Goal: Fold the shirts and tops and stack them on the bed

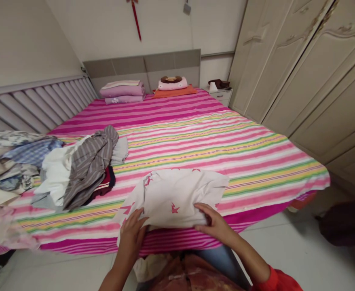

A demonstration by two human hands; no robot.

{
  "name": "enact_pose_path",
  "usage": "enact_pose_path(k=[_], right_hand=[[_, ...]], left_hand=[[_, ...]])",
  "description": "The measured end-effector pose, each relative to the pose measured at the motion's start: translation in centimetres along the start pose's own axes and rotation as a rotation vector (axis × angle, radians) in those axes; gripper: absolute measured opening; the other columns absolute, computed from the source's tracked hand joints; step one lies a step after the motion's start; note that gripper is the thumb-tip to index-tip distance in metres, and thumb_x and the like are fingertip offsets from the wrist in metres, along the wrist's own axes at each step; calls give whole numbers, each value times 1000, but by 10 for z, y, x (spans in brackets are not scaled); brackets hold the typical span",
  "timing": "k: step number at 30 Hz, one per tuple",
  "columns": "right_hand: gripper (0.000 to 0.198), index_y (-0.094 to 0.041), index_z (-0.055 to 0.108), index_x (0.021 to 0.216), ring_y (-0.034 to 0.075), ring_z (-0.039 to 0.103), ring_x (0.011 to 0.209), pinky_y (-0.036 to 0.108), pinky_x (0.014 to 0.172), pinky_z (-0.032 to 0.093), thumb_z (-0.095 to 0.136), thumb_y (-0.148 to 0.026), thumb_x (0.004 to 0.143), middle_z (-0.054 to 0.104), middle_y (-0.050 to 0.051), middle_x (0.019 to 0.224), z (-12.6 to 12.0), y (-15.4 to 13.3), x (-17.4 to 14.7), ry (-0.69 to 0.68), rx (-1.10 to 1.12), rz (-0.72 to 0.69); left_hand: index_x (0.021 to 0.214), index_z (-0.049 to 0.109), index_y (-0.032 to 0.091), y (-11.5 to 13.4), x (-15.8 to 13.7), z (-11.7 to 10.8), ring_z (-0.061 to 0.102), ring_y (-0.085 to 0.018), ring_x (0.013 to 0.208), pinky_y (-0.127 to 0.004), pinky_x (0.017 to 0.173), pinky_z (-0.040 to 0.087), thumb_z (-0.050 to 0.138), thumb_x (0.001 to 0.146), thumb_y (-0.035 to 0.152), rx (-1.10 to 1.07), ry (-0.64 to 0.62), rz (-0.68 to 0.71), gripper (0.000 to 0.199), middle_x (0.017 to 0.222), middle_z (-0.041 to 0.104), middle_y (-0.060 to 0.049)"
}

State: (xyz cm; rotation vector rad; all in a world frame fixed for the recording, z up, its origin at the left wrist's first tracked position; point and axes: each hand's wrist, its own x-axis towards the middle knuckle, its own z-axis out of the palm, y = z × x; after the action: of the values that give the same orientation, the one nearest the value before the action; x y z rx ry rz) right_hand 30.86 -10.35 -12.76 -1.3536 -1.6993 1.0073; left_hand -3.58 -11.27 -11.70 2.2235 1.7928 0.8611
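Note:
A white shirt with red stars [174,192] lies spread at the front edge of the bed, its sides sloping out at left and right. My left hand [132,227] is closed on its near left part, fingers bent over the cloth. On the near right side my right hand [212,224] grips the lower edge, with the thumb below and the fingers on top. The near hem between my two hands bows slightly. Exactly how much fabric is inside each grasp is hidden.
Striped sheets cover the bed [195,141]. Loose clothes [88,167] are heaped at left, with pale pink fabric [12,230] at the front corner. Folded purple bedding [124,91] and a pink pillow [173,83] sit by the headboard. A wardrobe [286,60] stands at right.

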Motion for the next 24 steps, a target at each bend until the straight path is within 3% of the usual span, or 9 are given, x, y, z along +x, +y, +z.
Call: enact_pose_path(k=[4,7,10,12,14,16,20,22,24], right_hand=[[26,-26,75,102,28,62,105,47,93,47,61,-36,83,71,11,111,-8,-5,-7,29,-197,-92],[33,-25,76,80,24,64,85,40,80,50,50,-45,88,73,8,85,-35,-17,8,207,-82,-94],[36,-23,72,71,22,63,73,33,66,50,60,-56,78,70,5,74,-73,-44,30,436,73,-44],[35,-21,70,71,17,57,59,28,54,45,66,-55,72,63,1,63,-96,-68,39,535,162,0],[32,-20,67,70,11,46,44,23,41,35,69,-51,70,50,-5,48,-113,-89,44,625,266,42],[29,-20,61,66,8,37,35,21,36,28,70,-47,72,40,-9,41,-123,-104,43,720,404,66],[28,-21,59,66,10,47,34,22,34,35,70,-45,73,50,-6,47,-132,-111,33,753,570,42],[28,-20,61,66,11,50,36,23,35,40,72,-45,71,53,-4,49,-134,-109,29,743,589,16],[28,-20,60,60,11,50,36,24,36,43,74,-43,68,52,-4,47,-137,-109,28,759,608,-40]], left_hand=[[94,68,22,44,23,-20,66,-21,89,-35,81,53,41,93,43,-205,25,-109,34,94,72,-7],[78,62,21,71,47,-37,60,-15,66,-26,65,50,38,94,47,-235,-6,-140,38,70,65,0],[96,66,24,80,74,-48,65,-18,80,-26,71,51,61,80,53,-151,-91,-18,34,87,70,0],[123,60,29,76,87,-50,65,-23,101,-29,80,52,75,67,49,-39,-154,75,62,110,70,-2],[137,49,31,67,92,-43,63,-24,108,-31,82,52,75,68,38,43,-182,74,74,116,67,-3],[135,51,29,54,83,-27,66,-22,95,-31,78,53,65,75,30,38,-160,-31,61,108,68,-3],[99,65,20,27,38,19,64,-18,68,-32,67,53,58,80,39,-114,-171,-294,28,83,68,-3],[93,66,19,20,17,38,66,-20,73,-35,70,54,61,77,42,-153,-181,-329,28,83,69,-4],[103,65,19,17,6,47,67,-26,95,-41,83,55,64,73,38,-126,-75,-290,35,101,69,-8]])
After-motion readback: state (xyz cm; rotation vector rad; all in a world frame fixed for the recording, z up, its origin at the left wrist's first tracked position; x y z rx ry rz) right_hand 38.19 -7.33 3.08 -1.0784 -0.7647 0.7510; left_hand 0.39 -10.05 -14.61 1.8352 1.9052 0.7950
